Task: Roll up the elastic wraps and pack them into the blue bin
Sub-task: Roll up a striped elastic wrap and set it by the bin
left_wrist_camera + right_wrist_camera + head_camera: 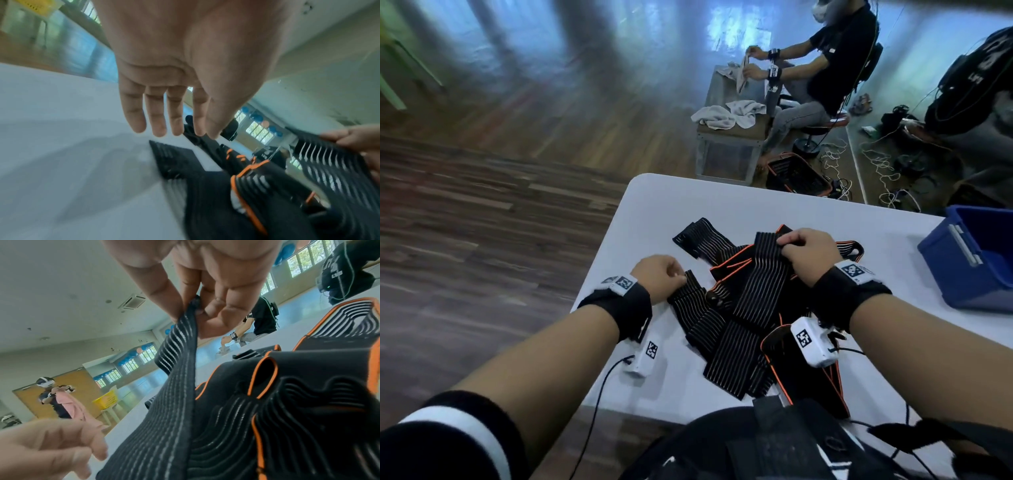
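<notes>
A loose pile of black elastic wraps (pixel 736 346), white-striped and some orange-edged, lies on the white table (pixel 654 212). My right hand (pixel 808 255) pinches the top end of one striped wrap (pixel 760 287) between thumb and fingers (pixel 205 309) and holds it lifted off the pile; the wrap (pixel 174 386) hangs down from the pinch. My left hand (pixel 659 277) hovers at the pile's left edge with straight fingers (pixel 164 113) and holds nothing. The blue bin (pixel 955 281) stands at the right edge of the table, and its inside is hidden.
The table's left edge and rounded far corner drop to a wooden floor. Beyond the table, a seated person (pixel 825 61) handles towels at a small table, and a black basket (pixel 798 174) and loose cables (pixel 876 164) lie on the floor.
</notes>
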The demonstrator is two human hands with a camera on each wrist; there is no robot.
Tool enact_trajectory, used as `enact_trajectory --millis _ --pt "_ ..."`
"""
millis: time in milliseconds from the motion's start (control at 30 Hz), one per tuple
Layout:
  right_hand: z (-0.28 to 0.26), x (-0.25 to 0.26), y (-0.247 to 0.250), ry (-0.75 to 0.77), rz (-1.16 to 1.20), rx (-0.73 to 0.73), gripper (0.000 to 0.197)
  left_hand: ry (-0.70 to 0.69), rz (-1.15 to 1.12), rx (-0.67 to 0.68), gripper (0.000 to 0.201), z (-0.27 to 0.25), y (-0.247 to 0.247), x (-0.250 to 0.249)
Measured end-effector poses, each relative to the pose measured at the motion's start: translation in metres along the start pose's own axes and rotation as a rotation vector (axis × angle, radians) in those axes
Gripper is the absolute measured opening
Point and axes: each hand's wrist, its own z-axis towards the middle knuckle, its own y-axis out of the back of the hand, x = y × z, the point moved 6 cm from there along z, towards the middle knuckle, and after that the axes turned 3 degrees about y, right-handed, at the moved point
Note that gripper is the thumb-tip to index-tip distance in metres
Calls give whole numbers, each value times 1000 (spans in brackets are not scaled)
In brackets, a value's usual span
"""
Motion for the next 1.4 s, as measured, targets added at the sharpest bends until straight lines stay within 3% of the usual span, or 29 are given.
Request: enact_trajectory --millis 100,300,500,600,767,1000,1133,1400 --pt "-4 -4 6 -32 52 -17 20 26 119 6 22 3 -14 14" --pt "-19 -1 4 -9 62 38 27 81 156 -48 25 10 -26 17" --pt "-29 11 2 47 144 36 27 121 -7 -35 24 11 -18 19" --pt "-27 27 12 84 178 18 24 58 -115 -90 24 16 7 2" --pt "-9 80 48 223 211 -39 22 -138 -330 -219 29 31 94 -76" --pt "7 183 127 429 400 -75 23 -438 -507 -202 38 20 214 -215" --pt "5 216 166 527 431 -111 21 -487 -663 -120 37 -3 242 -275" --pt "-10 223 231 620 456 -229 17 -650 -745 -143 23 -47 244 -358"
